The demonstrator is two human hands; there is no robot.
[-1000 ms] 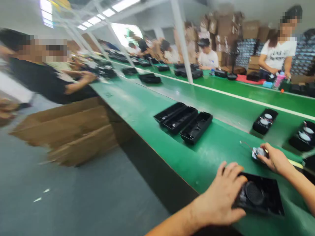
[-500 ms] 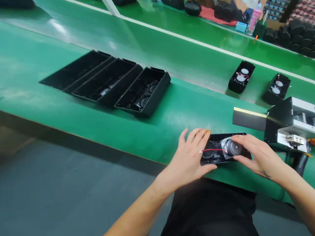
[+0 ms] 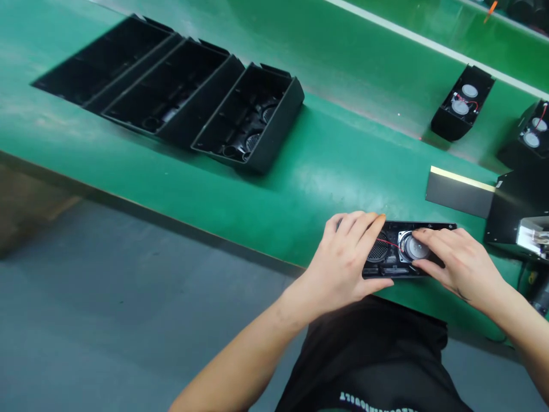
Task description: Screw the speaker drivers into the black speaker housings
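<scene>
A black speaker housing (image 3: 392, 266) lies at the near edge of the green belt (image 3: 326, 183). My left hand (image 3: 345, 263) grips its left end, fingers over the rim beside a round mesh grille (image 3: 377, 252). My right hand (image 3: 458, 266) presses a round silver speaker driver (image 3: 415, 247) into the housing's right side. A thin red wire (image 3: 388, 243) runs from the driver toward the grille.
Three empty black housings (image 3: 171, 86) sit side by side on the belt at upper left. Two housings with drivers fitted (image 3: 461, 106) stand at upper right. A black and silver machine (image 3: 514, 206) stands at the right edge. Grey floor lies below the belt.
My view swung down from the hall to the belt. My right hand carried the driver from the belt into the housing and now pushes it down; my left hand stays on the housing's left end.
</scene>
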